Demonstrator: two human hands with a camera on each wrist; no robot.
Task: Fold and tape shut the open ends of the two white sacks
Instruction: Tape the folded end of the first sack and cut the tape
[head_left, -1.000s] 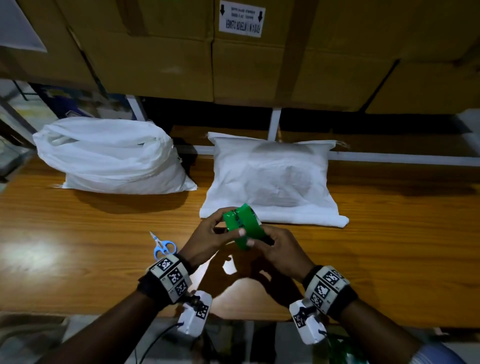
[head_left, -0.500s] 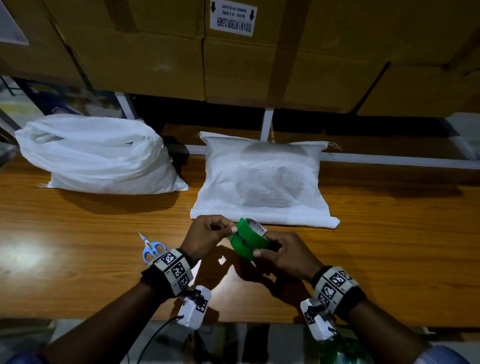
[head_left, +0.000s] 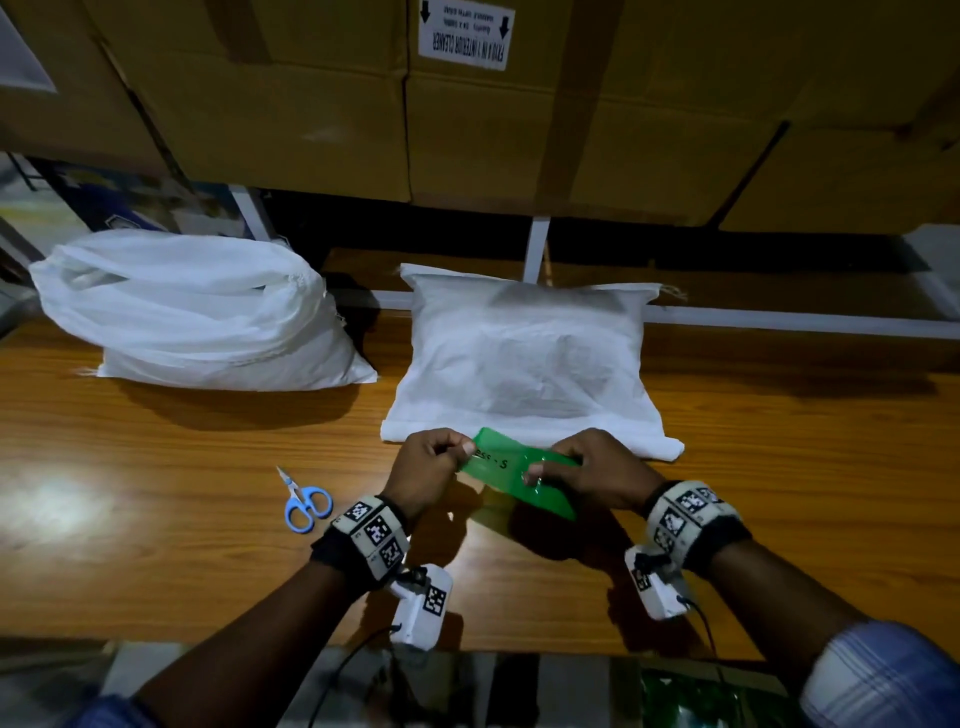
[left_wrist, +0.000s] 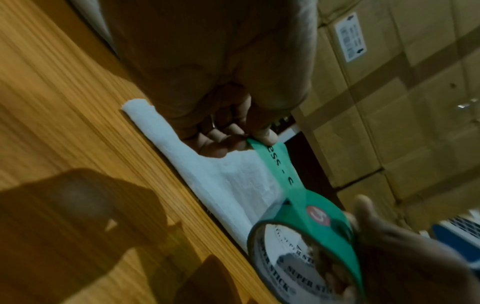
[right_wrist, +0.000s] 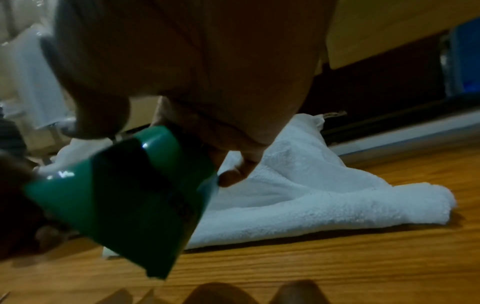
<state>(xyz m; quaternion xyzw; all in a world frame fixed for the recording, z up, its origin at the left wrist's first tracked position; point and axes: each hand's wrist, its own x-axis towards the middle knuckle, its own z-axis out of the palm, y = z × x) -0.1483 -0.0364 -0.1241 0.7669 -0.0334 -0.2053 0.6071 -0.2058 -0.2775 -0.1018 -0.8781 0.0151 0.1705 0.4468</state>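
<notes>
A person stands at a wooden counter (head_left: 156, 467) under stacked cardboard boxes (head_left: 260, 104). Two white sacks lie on it. The nearer sack (head_left: 524, 364) sits in the middle, its folded end toward the person; the second sack (head_left: 197, 312) rests well apart to the left, bunched and not yet taped.

Just in front of the nearer sack's folded edge, the right hand (head_left: 597, 467) curls around a roll of green tape (left_wrist: 311, 242), fingers through its core. The left hand (head_left: 426, 467) pinches the free end of a green tape strip (head_left: 493, 460) between thumb and fingers, drawing it taut from the roll. Black lettering shows on the strip.

Blue-handled scissors (head_left: 306, 504) lie on the counter, left of the hands.

Risks, as a judgement: the stretched strip could twist and stick to itself or to the fingers before it reaches the sack. With neither hand pressing the fold, it may spring open. Both hands are occupied, so cutting means letting go of something.
</notes>
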